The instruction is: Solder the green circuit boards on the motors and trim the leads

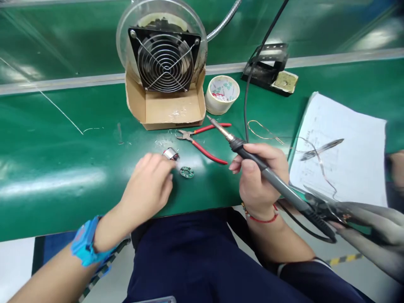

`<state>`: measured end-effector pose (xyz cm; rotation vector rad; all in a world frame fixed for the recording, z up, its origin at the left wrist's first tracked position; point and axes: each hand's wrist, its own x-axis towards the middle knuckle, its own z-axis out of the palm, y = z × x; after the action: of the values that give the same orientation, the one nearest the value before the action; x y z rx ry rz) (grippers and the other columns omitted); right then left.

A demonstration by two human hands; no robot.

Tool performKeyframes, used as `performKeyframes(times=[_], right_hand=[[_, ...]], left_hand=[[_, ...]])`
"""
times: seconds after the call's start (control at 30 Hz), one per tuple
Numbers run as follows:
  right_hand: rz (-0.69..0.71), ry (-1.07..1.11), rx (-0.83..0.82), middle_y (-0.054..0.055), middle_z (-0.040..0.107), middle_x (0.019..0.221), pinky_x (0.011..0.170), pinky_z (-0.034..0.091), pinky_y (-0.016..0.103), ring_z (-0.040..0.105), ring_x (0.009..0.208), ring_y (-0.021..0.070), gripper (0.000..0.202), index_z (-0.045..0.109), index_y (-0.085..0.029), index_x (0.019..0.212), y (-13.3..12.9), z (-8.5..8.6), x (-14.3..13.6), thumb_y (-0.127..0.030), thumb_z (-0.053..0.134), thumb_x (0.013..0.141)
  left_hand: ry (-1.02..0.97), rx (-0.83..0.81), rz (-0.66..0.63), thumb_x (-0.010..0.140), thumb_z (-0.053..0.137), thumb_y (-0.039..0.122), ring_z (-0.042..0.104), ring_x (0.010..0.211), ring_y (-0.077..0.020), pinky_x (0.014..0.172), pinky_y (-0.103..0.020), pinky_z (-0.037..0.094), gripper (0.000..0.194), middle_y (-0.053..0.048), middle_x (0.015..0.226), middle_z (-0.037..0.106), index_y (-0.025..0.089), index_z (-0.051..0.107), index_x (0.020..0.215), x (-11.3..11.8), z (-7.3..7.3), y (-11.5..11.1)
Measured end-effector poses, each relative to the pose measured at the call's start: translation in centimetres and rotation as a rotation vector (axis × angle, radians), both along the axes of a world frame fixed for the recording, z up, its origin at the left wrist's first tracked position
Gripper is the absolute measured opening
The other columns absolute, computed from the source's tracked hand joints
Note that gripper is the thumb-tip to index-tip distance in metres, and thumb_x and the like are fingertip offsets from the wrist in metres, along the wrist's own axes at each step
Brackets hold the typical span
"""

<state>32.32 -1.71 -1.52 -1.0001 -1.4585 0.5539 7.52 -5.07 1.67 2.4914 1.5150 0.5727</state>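
My right hand (261, 179) is closed round the grey and black handle of a soldering iron (277, 183), its metal tip pointing up and to the left. My left hand (150, 181) hovers low over the table, thumb and index finger apart, fingertips slightly blurred. By those fingertips sits a small silver cylindrical motor part (171, 153) with dark and red bits; whether they touch it is hard to see. A round green ring-shaped circuit board (187, 172) lies just right of it. Red-handled cutting pliers (202, 144) rest open beyond the board.
A fan (166, 63) with a wire guard stands behind a cardboard tray (173, 122). Nearby are a tape roll (221, 99) and an iron stand (268, 69) with a sponge. At right lie papers (344, 168) with thin wire and a co-worker's gloved hand (372, 223).
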Motion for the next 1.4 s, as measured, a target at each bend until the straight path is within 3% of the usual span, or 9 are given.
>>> performKeyframes(times=[0.1,0.27,0.43,0.63,0.8,0.97,1.1,1.23,1.4], right_hand=[[0.070,-0.063,-0.026,0.001,0.079,0.098,0.067,0.065,0.037,0.075,0.072,0.0187,0.036,0.065,-0.035,0.138,-0.3,-0.4,-0.1,-0.029,0.066,0.103],[0.253,-0.437,0.027,0.006,0.083,0.113,0.084,0.068,0.037,0.081,0.095,0.0210,0.048,0.049,-0.028,0.155,-0.7,-0.7,-1.4,-0.018,0.052,0.108],[0.310,-0.535,-0.016,0.012,0.082,0.114,0.084,0.069,0.037,0.082,0.098,0.0239,0.039,0.057,-0.019,0.145,-1.5,-1.1,-3.1,-0.017,0.050,0.107],[0.422,-0.367,-0.092,0.012,0.079,0.127,0.094,0.069,0.037,0.080,0.112,0.0222,0.044,0.052,-0.021,0.151,-2.9,-0.6,-4.4,-0.018,0.048,0.107],[0.423,-0.208,-0.081,0.010,0.081,0.122,0.091,0.070,0.036,0.082,0.100,0.0199,0.052,0.046,-0.025,0.157,-2.1,0.3,-3.8,-0.027,0.058,0.107],[0.274,-0.065,-0.057,0.004,0.077,0.101,0.060,0.064,0.033,0.072,0.070,0.0166,0.037,0.067,-0.028,0.136,-0.5,1.1,-3.5,-0.032,0.070,0.100],[0.242,0.003,-0.102,0.000,0.069,0.087,0.055,0.056,0.031,0.065,0.062,0.0142,0.021,0.071,-0.027,0.116,-0.1,1.9,-4.1,-0.025,0.074,0.095],[0.348,0.018,-0.060,0.002,0.072,0.082,0.056,0.058,0.035,0.067,0.063,0.0179,0.016,0.071,-0.028,0.113,-0.1,2.3,-4.9,-0.032,0.071,0.097],[0.429,0.054,-0.047,0.002,0.074,0.078,0.049,0.055,0.029,0.064,0.058,0.0150,0.012,0.073,-0.025,0.108,0.1,2.6,-6.2,-0.027,0.069,0.097]], left_hand=[[-0.232,-0.236,0.241,0.101,0.055,0.020,0.065,0.067,-0.0177,0.063,-0.030,0.050,0.013,-0.004,0.078,0.069,0.015,0.065,0.095,0.9,-0.6,-2.3],[-0.340,-0.601,0.363,0.101,0.055,0.029,0.068,0.063,-0.0180,0.061,-0.030,0.049,0.021,-0.001,0.078,0.073,0.017,0.065,0.116,4.0,-1.6,-3.3],[-0.159,-0.473,0.482,0.094,0.061,0.025,0.069,0.068,-0.0228,0.058,-0.031,0.045,0.017,-0.007,0.086,0.073,0.017,0.061,0.110,5.7,-2.1,-2.0],[-0.359,-0.322,0.528,0.096,0.054,0.025,0.074,0.083,-0.0241,0.068,-0.033,0.056,0.016,-0.009,0.096,0.077,0.019,0.065,0.104,4.4,-2.8,-2.7],[-0.936,-0.505,0.661,0.093,0.069,0.030,0.062,0.053,-0.0125,0.052,-0.022,0.052,0.015,0.002,0.064,0.067,0.018,0.072,0.100,1.7,-2.2,-2.6],[-1.330,-0.529,0.704,0.083,0.081,0.026,0.062,0.054,-0.0093,0.052,-0.020,0.054,0.018,-0.001,0.076,0.074,0.016,0.075,0.096,-0.4,-1.8,-1.7],[-1.353,-0.533,0.721,0.082,0.082,0.026,0.063,0.054,-0.0090,0.054,-0.021,0.056,0.017,-0.001,0.075,0.074,0.016,0.074,0.094,-1.1,-2.0,-1.6],[-1.309,-0.542,0.740,0.088,0.077,0.027,0.064,0.054,-0.0090,0.056,-0.021,0.057,0.012,-0.001,0.074,0.074,0.016,0.073,0.091,-1.7,-2.2,-1.7],[-1.229,-0.510,0.729,0.092,0.072,0.027,0.063,0.052,-0.0086,0.054,-0.019,0.054,0.013,0.000,0.069,0.073,0.016,0.073,0.086,-2.5,-1.9,-1.4]])
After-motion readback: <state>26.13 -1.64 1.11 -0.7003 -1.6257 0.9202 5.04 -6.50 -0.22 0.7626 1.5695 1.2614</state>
